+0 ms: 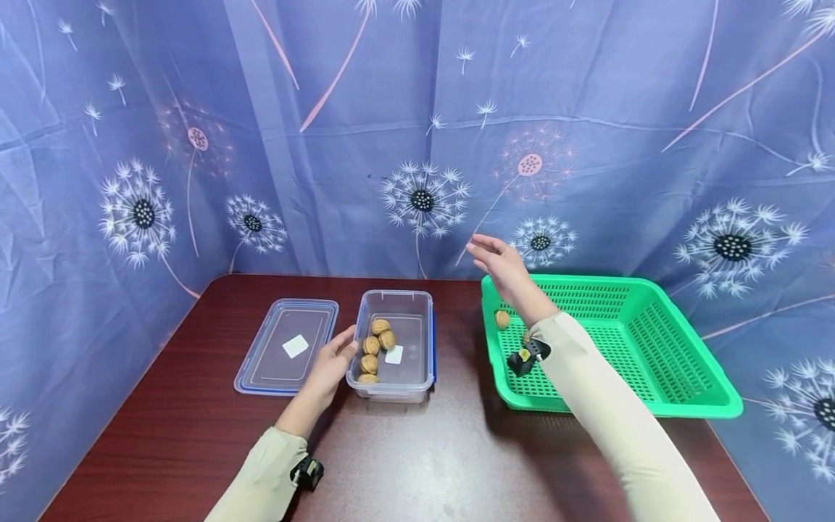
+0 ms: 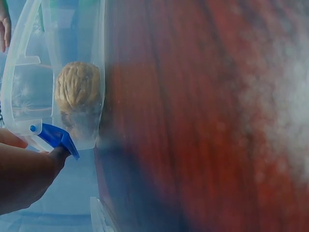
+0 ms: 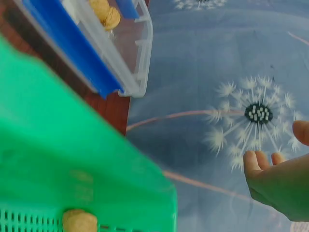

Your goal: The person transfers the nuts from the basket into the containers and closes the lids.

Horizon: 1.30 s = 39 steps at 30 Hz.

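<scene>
My left hand (image 1: 331,362) is at the left wall of a clear plastic container (image 1: 407,388), its fingers and thumb at the rim beside a blue latch (image 2: 55,137). Several walnuts (image 1: 370,364) lie along the container's left side; one walnut (image 2: 77,87) shows through the wall in the left wrist view. My right hand (image 1: 505,272) is raised over the back left corner of a green basket (image 1: 691,348), fingers loosely extended and nothing held. Inside the basket a walnut (image 1: 501,319) lies at the left, with another partly hidden by my right wrist.
The container's lid (image 1: 270,362), clear with a blue edge, lies flat on the dark red table (image 1: 169,406) to the left. A blue dandelion-print curtain (image 1: 339,181) hangs behind the table. The basket stands at the right, apart from the container.
</scene>
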### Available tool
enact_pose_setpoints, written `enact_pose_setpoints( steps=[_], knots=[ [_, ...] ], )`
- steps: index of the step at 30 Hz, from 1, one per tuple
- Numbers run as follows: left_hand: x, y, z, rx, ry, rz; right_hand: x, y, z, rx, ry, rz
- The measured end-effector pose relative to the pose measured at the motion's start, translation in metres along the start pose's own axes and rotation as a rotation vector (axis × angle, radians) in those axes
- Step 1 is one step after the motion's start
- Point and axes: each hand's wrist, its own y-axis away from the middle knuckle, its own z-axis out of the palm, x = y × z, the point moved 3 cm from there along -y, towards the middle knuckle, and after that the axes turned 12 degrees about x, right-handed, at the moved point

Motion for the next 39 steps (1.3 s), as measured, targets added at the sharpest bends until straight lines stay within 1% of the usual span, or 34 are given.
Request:
enact_pose_setpoints(
  steps=[9,13,23,30,39],
  knots=[
    [0.002,0.001,-0.001,0.007,-0.01,0.002,0.007,-0.002,-0.032,-0.037,-0.009,0.01],
    [0.002,0.001,0.0,0.008,-0.012,0.002,0.012,-0.002,-0.047,-0.036,-0.031,0.023],
    [0.001,0.0,-0.001,0.004,-0.003,0.004,0.027,-0.006,-0.082,-0.04,-0.041,0.059],
    [0.0,0.0,-0.001,0.004,0.003,0.015,0.041,-0.009,-0.101,-0.067,0.056,0.058],
    [-0.001,-0.001,0.0,0.012,-0.005,0.018,0.058,-0.015,-0.123,-0.113,0.116,0.085]
  ],
)
